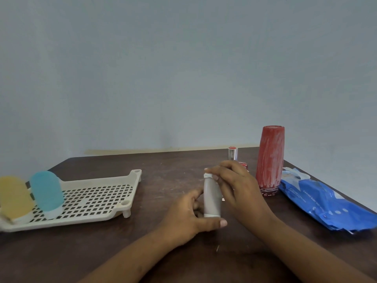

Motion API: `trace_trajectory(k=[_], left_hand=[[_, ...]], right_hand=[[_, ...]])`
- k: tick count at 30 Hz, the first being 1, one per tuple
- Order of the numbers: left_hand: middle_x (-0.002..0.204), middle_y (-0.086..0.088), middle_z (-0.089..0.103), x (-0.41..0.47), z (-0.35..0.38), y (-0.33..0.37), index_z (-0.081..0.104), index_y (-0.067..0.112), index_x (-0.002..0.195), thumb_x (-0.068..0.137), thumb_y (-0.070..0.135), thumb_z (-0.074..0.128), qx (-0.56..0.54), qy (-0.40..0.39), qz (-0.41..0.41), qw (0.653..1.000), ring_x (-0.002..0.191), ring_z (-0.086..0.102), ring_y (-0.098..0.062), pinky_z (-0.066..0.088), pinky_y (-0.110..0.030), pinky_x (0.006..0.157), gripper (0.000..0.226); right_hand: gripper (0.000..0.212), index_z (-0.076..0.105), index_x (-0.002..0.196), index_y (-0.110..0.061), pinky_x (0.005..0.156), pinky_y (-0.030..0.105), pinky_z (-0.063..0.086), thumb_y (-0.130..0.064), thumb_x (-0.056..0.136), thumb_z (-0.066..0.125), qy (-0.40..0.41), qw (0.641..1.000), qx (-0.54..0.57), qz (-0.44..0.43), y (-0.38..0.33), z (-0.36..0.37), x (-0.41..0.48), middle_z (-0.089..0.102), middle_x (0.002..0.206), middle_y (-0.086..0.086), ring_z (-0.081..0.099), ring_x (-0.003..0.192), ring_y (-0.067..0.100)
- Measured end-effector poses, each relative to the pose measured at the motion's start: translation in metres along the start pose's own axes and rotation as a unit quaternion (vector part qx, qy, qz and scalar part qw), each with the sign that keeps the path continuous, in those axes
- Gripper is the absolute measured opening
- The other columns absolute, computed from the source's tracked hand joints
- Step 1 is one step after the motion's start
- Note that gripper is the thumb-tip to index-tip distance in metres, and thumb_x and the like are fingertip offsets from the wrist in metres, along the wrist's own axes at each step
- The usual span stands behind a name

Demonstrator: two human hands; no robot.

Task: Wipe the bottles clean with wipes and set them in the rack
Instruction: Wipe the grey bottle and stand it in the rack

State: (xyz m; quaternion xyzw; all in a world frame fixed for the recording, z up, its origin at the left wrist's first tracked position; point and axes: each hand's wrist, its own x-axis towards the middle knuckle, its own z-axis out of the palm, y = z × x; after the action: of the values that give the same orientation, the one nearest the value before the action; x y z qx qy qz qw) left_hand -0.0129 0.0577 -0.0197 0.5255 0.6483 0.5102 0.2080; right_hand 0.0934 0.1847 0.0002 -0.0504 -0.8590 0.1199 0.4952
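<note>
- The grey bottle (212,199) stands upright near the middle of the table (163,174), between the two hands. Its long axis is vertical and its white base band is at the bottom.
- The left hand (189,217) grips the bottle low down. The fingers curl round the far side and the thumb lies across the front, just under the base band.
- The right hand (236,186) comes over from the right, its fingertips pinching a white wipe (209,176) against the top of the bottle.
- I judge the step to be wiping, not yet done. The wipe sits only at the top, and the body below it is bare.
- The rack (134,174) lies well to the left of the hands, on the left hand's side, so that hand is the nearer one for carrying the bottle over.
- A yellow bottle (15,197) and a blue bottle (47,190) already stand at the rack's left end, cap down. The grid to the right of the blue one is open, and that is the part nearest the hands.
- So the bottle would have to travel leftward and slightly away, staying upright or being turned cap down to match.
- To the right, apart from the hands, stand a red bottle (270,158) and the blue pack (326,205) of wipes. A small silver bottle (233,153) stands behind the right hand. These two bottles look to be waiting their turn.
</note>
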Motion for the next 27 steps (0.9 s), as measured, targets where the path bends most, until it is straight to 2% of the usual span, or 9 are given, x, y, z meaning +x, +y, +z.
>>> trace_trajectory(k=[3,6,8,12,15,18,22,27], left_hand=[[0.090,-0.001,0.074,-0.001,0.000,0.000,0.054,0.025,0.122,0.068,0.021,0.086,-0.019,-0.002,-0.007,1.000,0.076,0.070,-0.013,0.056,-0.027,0.069,0.062],[0.090,-0.003,0.074,0.001,-0.001,-0.003,0.055,0.029,0.116,0.068,0.020,0.086,-0.038,-0.014,-0.013,0.999,0.080,0.071,-0.021,0.058,-0.038,0.076,0.058],[0.093,-0.001,0.074,0.001,-0.001,-0.003,0.055,0.030,0.115,0.068,0.020,0.086,-0.046,-0.026,-0.018,0.998,0.082,0.071,-0.020,0.059,-0.041,0.078,0.057],[0.089,-0.001,0.074,0.000,-0.002,0.000,0.054,0.026,0.116,0.073,0.009,0.081,-0.083,-0.050,-0.031,0.995,0.079,0.071,-0.018,0.057,-0.029,0.070,0.053],[0.094,-0.004,0.073,0.000,-0.004,0.002,0.051,0.024,0.120,0.076,0.009,0.078,-0.096,-0.062,-0.042,0.993,0.085,0.072,-0.021,0.058,-0.031,0.073,0.054],[0.093,-0.003,0.072,0.000,-0.005,0.001,0.046,0.021,0.127,0.078,0.007,0.076,-0.115,-0.076,-0.046,0.989,0.087,0.071,-0.023,0.058,-0.033,0.076,0.059],[0.090,-0.001,0.073,0.000,-0.007,0.001,0.040,0.026,0.129,0.081,0.005,0.072,-0.130,-0.090,-0.042,0.987,0.086,0.071,-0.021,0.058,-0.032,0.077,0.062],[0.094,-0.003,0.070,-0.001,-0.008,0.002,0.040,0.028,0.127,0.083,0.005,0.070,-0.134,-0.094,-0.047,0.985,0.086,0.071,-0.021,0.056,-0.029,0.075,0.058]], right_hand=[[0.028,0.068,0.107,-0.017,0.080,0.001,0.035,-0.006,0.087,0.052,0.009,1.000,-0.002,0.010,0.000,-0.001,0.002,0.054,0.099,-0.016,0.048,0.094,-0.005],[0.023,0.069,0.105,-0.019,0.081,0.000,0.036,-0.009,0.091,0.054,0.026,0.999,0.021,0.031,0.004,-0.002,0.002,0.057,0.099,-0.023,0.049,0.095,-0.018],[0.021,0.070,0.106,-0.019,0.081,0.003,0.039,-0.009,0.092,0.058,0.034,0.997,0.047,0.053,0.006,-0.001,0.001,0.060,0.099,-0.024,0.051,0.096,-0.020],[0.020,0.070,0.105,-0.023,0.080,0.005,0.044,-0.013,0.092,0.059,0.020,0.984,0.127,0.119,0.007,0.000,0.001,0.060,0.096,-0.033,0.056,0.096,-0.016],[0.024,0.065,0.098,-0.039,0.082,0.013,0.048,-0.016,0.091,0.060,0.010,0.977,0.157,0.145,0.008,0.001,-0.001,0.064,0.094,-0.032,0.060,0.097,-0.010],[0.024,0.067,0.098,-0.036,0.085,0.024,0.052,-0.015,0.090,0.061,0.006,0.971,0.172,0.163,0.010,0.001,-0.002,0.067,0.100,-0.022,0.061,0.099,-0.003],[0.028,0.065,0.092,-0.040,0.083,0.021,0.052,-0.012,0.089,0.062,0.011,0.967,0.194,0.165,0.007,0.000,-0.003,0.068,0.096,-0.022,0.061,0.096,-0.003],[0.021,0.067,0.091,-0.036,0.077,0.025,0.053,-0.015,0.085,0.066,0.002,0.970,0.183,0.162,0.009,0.001,-0.006,0.067,0.093,-0.014,0.061,0.091,0.002]])
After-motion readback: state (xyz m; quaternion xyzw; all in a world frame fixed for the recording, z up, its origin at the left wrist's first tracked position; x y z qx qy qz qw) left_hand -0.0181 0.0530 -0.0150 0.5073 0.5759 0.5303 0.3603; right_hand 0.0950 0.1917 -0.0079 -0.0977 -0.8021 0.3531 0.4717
